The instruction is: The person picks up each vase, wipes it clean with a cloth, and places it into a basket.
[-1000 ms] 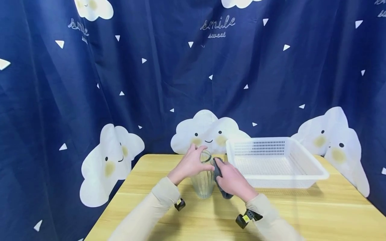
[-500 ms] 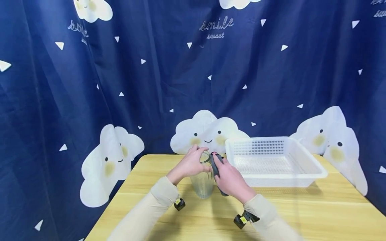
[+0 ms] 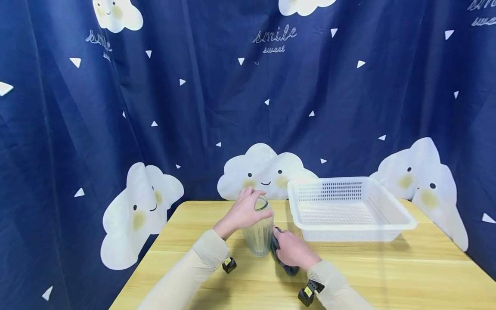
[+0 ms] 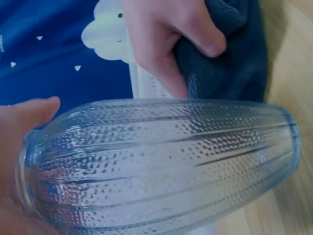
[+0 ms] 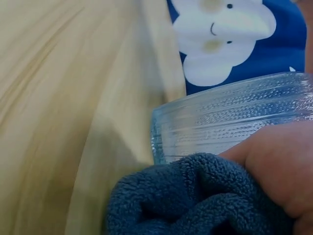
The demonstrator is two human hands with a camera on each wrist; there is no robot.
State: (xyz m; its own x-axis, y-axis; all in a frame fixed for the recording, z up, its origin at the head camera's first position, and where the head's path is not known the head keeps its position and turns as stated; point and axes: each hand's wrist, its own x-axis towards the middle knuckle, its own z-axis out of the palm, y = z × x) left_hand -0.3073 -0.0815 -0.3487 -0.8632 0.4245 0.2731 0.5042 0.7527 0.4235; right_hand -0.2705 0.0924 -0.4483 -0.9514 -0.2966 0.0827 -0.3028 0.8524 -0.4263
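Behind your wooden surface (image 3: 387, 275) hangs a blue curtain (image 3: 217, 103) with white clouds. A white basket (image 3: 358, 227) sits near the surface's far right corner. A clear glass vase (image 3: 256, 239) stands in from the far edge, left of its middle. Just beside it is a bunched dark cloth (image 3: 287, 268). Your left hand (image 3: 245, 212) grips the vase's mouth; your right hand (image 3: 293, 249) grips the cloth.

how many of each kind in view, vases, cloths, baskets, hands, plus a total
Glass vase: 1
Dark cloth: 1
White basket: 1
Hands: 2 (left hand, right hand)
Total: 5
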